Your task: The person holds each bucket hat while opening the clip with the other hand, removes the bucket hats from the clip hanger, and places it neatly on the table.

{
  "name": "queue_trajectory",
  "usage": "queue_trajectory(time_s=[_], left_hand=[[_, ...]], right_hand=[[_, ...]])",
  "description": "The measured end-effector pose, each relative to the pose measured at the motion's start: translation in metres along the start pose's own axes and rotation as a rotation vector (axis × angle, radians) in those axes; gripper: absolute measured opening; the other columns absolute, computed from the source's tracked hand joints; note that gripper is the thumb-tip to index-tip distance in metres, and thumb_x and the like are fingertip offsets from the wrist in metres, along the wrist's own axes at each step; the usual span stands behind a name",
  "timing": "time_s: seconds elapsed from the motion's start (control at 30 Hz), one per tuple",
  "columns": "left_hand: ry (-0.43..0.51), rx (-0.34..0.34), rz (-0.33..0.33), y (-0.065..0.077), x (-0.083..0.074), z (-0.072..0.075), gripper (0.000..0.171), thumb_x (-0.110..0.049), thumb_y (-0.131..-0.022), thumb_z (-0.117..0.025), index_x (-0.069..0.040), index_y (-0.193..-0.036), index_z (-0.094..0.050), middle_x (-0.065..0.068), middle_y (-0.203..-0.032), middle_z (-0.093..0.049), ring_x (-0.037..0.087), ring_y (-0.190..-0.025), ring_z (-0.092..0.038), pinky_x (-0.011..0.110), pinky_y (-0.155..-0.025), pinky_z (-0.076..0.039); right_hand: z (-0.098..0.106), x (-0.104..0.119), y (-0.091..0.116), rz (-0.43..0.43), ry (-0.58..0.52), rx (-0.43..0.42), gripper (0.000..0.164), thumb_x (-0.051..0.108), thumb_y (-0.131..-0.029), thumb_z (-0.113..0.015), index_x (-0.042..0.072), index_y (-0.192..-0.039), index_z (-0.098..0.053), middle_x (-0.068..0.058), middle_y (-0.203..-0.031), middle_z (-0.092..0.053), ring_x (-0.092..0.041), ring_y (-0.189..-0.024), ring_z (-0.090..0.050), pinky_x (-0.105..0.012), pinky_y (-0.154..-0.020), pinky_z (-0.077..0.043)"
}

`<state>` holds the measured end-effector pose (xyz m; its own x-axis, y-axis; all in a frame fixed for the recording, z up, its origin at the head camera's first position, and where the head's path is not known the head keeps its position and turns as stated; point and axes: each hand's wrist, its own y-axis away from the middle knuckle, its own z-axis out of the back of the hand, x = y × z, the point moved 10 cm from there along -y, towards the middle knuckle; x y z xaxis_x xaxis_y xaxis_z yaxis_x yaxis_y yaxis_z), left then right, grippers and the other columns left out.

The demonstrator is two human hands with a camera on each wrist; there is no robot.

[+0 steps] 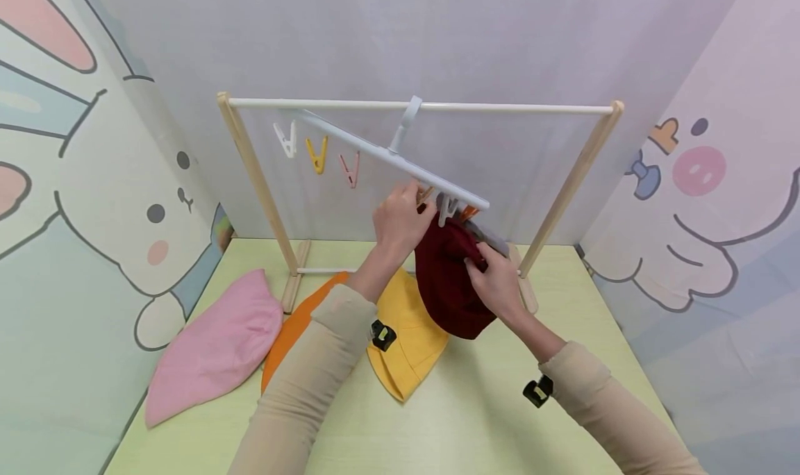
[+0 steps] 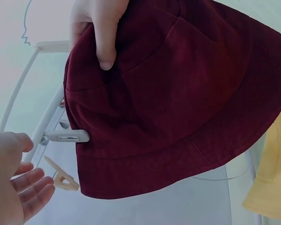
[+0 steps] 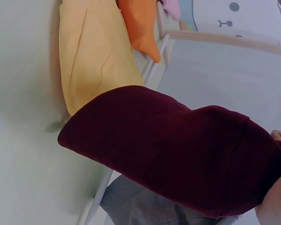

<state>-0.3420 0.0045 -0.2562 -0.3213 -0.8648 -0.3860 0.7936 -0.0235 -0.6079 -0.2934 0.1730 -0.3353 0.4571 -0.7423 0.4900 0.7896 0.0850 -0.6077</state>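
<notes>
A dark red bucket hat hangs at the low right end of the tilted light-blue clip hanger. My right hand pinches its crown, thumb on the outer cloth in the left wrist view. A whitish clothespin bites the hat's edge there. Beside a beige clothespin my left hand has loosely spread fingers, with a small gap to that clothespin. Behind the red hat is a grey hat, partly hidden, near an orange clothespin on the hanger.
The hanger hooks over the white rail of a wooden-legged rack. White, yellow and pink clothespins hang along its raised left side. Pink, orange and yellow hats lie on the table.
</notes>
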Motion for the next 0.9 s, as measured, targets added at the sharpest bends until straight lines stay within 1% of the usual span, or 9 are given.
queue_trajectory(time_s=[0.13, 0.23, 0.33, 0.47, 0.57, 0.67, 0.9], left_hand=[[-0.015, 0.024, -0.046, 0.002, -0.009, -0.003, 0.023, -0.035, -0.08, -0.056, -0.016, -0.092, -0.06, -0.004, -0.085, -0.06, 0.013, -0.058, -0.054, 0.025, -0.045, -0.041], [-0.019, 0.056, -0.056, 0.003, -0.012, -0.009, 0.024, -0.035, -0.08, -0.056, -0.016, -0.094, -0.06, -0.004, -0.087, -0.06, 0.013, -0.058, -0.054, 0.024, -0.045, -0.04], [-0.015, 0.102, -0.045, 0.004, -0.014, -0.015, 0.027, -0.035, -0.08, -0.056, -0.015, -0.098, -0.059, -0.003, -0.089, -0.06, 0.014, -0.06, -0.054, 0.025, -0.046, -0.041], [-0.02, 0.141, -0.026, 0.006, -0.016, -0.02, 0.03, -0.036, -0.08, -0.057, -0.014, -0.1, -0.059, -0.001, -0.091, -0.06, 0.016, -0.066, -0.056, 0.027, -0.05, -0.044], [-0.027, 0.15, -0.013, 0.006, -0.016, -0.024, 0.033, -0.037, -0.078, -0.058, -0.012, -0.101, -0.058, 0.0, -0.09, -0.059, 0.018, -0.068, -0.057, 0.029, -0.053, -0.045], [-0.036, 0.155, -0.003, 0.006, -0.015, -0.028, 0.036, -0.039, -0.076, -0.06, -0.012, -0.101, -0.057, 0.001, -0.089, -0.059, 0.02, -0.068, -0.057, 0.032, -0.054, -0.046], [-0.076, 0.164, 0.007, 0.006, -0.018, -0.033, 0.036, -0.043, -0.076, -0.059, -0.012, -0.094, -0.056, 0.002, -0.082, -0.059, 0.02, -0.062, -0.056, 0.031, -0.048, -0.044]], right_hand=[[-0.001, 0.003, 0.0, -0.001, -0.001, 0.037, 0.006, 0.014, -0.079, -0.059, 0.013, -0.084, -0.055, 0.0, -0.065, -0.053, -0.013, -0.052, -0.04, -0.026, -0.047, -0.032], [-0.001, 0.008, -0.001, 0.013, -0.009, 0.064, 0.006, 0.015, -0.079, -0.059, 0.013, -0.084, -0.056, 0.0, -0.067, -0.055, -0.011, -0.051, -0.043, -0.026, -0.047, -0.035], [-0.003, 0.011, -0.001, 0.018, -0.011, 0.098, 0.005, 0.015, -0.079, -0.06, 0.012, -0.083, -0.057, -0.001, -0.069, -0.056, -0.01, -0.053, -0.044, -0.025, -0.048, -0.036], [-0.005, 0.015, -0.001, 0.016, 0.006, 0.131, 0.008, 0.014, -0.078, -0.062, 0.012, -0.077, -0.054, 0.001, -0.068, -0.05, -0.011, -0.055, -0.04, -0.025, -0.049, -0.034], [-0.004, 0.018, -0.002, 0.022, 0.008, 0.142, 0.011, 0.013, -0.077, -0.063, 0.012, -0.073, -0.052, 0.002, -0.068, -0.045, -0.013, -0.057, -0.038, -0.026, -0.049, -0.032], [-0.004, 0.022, -0.003, 0.032, 0.007, 0.153, 0.014, 0.012, -0.076, -0.063, 0.012, -0.07, -0.05, 0.002, -0.067, -0.043, -0.013, -0.058, -0.037, -0.026, -0.049, -0.031], [-0.004, 0.029, -0.002, 0.062, -0.006, 0.186, 0.013, 0.013, -0.075, -0.065, 0.012, -0.071, -0.052, 0.004, -0.067, -0.043, -0.011, -0.057, -0.037, -0.024, -0.048, -0.032]])
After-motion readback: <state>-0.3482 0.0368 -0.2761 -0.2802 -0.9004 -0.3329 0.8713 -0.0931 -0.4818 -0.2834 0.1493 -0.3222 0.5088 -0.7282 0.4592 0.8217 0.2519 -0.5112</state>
